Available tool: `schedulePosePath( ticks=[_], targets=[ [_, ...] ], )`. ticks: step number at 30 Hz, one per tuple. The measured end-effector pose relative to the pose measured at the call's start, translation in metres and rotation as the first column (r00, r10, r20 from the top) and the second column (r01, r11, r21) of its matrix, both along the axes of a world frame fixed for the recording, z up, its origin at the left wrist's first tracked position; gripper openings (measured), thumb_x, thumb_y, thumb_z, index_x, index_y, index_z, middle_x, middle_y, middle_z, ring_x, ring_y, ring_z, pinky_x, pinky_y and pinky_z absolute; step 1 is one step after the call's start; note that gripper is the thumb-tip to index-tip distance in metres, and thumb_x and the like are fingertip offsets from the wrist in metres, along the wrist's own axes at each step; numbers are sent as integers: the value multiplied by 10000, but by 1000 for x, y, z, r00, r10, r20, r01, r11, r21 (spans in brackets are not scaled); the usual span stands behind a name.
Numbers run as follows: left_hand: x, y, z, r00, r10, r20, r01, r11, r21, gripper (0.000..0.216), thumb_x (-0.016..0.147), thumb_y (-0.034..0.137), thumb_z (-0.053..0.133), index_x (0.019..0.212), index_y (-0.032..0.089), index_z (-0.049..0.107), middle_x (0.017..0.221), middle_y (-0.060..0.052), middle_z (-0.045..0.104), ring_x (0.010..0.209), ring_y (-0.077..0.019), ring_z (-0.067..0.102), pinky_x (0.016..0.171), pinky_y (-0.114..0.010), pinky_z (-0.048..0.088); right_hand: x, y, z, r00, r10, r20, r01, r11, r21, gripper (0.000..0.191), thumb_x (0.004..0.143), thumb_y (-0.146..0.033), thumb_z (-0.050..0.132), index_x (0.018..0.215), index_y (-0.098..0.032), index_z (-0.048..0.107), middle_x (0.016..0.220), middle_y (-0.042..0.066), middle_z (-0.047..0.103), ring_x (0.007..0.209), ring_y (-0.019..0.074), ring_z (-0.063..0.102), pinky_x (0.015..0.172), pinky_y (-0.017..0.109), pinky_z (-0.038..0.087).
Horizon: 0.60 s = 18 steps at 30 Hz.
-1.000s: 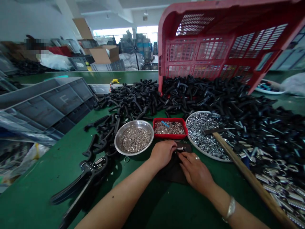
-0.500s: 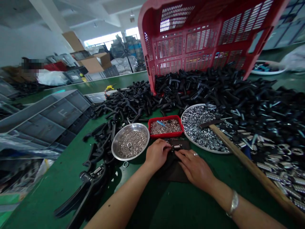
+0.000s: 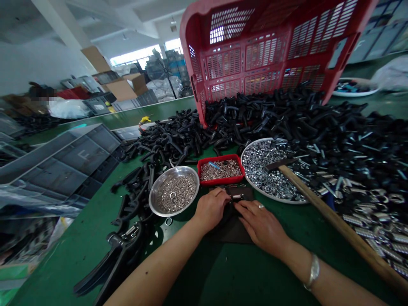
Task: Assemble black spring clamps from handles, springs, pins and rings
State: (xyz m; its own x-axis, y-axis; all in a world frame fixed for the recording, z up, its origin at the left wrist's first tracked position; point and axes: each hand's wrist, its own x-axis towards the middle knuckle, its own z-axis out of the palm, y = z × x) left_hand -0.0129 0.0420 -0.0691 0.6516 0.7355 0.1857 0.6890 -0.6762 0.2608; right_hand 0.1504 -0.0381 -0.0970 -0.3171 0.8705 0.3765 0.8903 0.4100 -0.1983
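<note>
On a dark mat in front of me lies a black plastic spring clamp, largely hidden under my hands, with its coil spring showing between them. My left hand is closed, thumb and fingertips pinched at the clamp beside the spring; a small part in the pinch cannot be made out. My right hand, with a ring on one finger, holds the clamp from the right, its fingers laid over the black plastic. Just beyond the hands stands a red tray of small metal pins.
Left of the tray is a metal bowl of small fasteners. A white plate of metal pieces sits right, with a hammer across it. Black clamp parts, loose springs and a tipped red crate surround the work spot.
My left fingers have shifted slightly at the clamp, the back of the hand turning a little. The right hand stays in place. The view has moved slightly.
</note>
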Motion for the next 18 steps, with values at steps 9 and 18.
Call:
schedulePosePath(
  ticks=[9, 18],
  targets=[
    [-15, 1, -2, 975, -147, 166, 151, 988, -13, 263, 852, 194, 426, 1063, 214, 582, 1062, -42, 578, 943, -144, 556, 825, -281, 481, 68, -19, 54, 787, -460, 411, 495, 868, 25, 342, 748, -198, 493, 1068, -109, 572, 1035, 167, 587, 890, 330, 547, 600, 442, 494],
    [-17, -9, 10, 972, -217, 90, 216, 976, 17, 287, 849, 296, 442, 1082, 208, 584, 1121, -30, 595, 1004, -163, 549, 877, -296, 448, 115, -32, 56, 678, -544, 494, 647, 760, -50, 322, 762, -206, 432, 1026, -94, 578, 883, 160, 621, 823, 297, 585, 562, 386, 482]
  ],
)
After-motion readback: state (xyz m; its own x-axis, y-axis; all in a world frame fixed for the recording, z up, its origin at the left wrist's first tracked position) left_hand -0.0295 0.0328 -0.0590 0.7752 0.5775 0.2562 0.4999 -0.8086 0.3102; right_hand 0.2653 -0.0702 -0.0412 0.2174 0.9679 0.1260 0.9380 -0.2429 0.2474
